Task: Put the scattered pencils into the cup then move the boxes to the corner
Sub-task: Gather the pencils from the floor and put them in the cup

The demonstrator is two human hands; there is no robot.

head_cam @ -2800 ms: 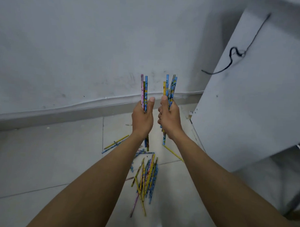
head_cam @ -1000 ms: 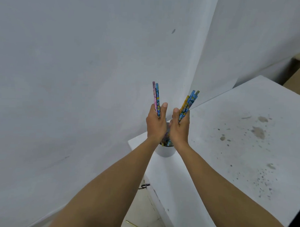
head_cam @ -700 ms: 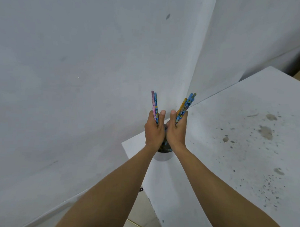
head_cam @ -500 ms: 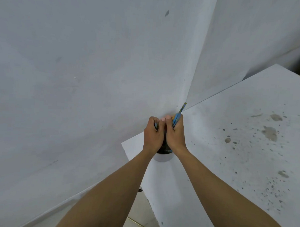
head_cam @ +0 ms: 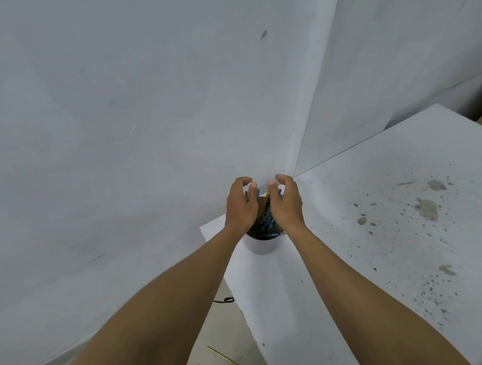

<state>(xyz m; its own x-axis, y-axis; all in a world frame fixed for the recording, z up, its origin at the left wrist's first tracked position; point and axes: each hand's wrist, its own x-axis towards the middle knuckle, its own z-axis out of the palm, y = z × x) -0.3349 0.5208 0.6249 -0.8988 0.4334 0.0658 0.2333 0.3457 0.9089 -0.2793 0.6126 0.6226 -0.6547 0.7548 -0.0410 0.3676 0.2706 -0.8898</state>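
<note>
A white cup (head_cam: 261, 246) stands at the near-left corner of a white table (head_cam: 382, 242), close to the wall. Several blue and yellow pencils (head_cam: 266, 218) stand inside it. My left hand (head_cam: 241, 207) and my right hand (head_cam: 287, 204) hover side by side just above the cup's mouth, fingers curled apart and holding nothing. They hide the upper ends of the pencils. No boxes are in view.
Walls meet in a corner right behind the cup. The table top carries dark stains and speckles (head_cam: 427, 209) on the right. On the floor below the table's edge lie a few yellow pencils (head_cam: 223, 356) and a black cable (head_cam: 226, 300).
Both hands lowered their pencil bundles into the cup and let go. Their fingers have spread apart, and the pencils no longer stick up above the hands.
</note>
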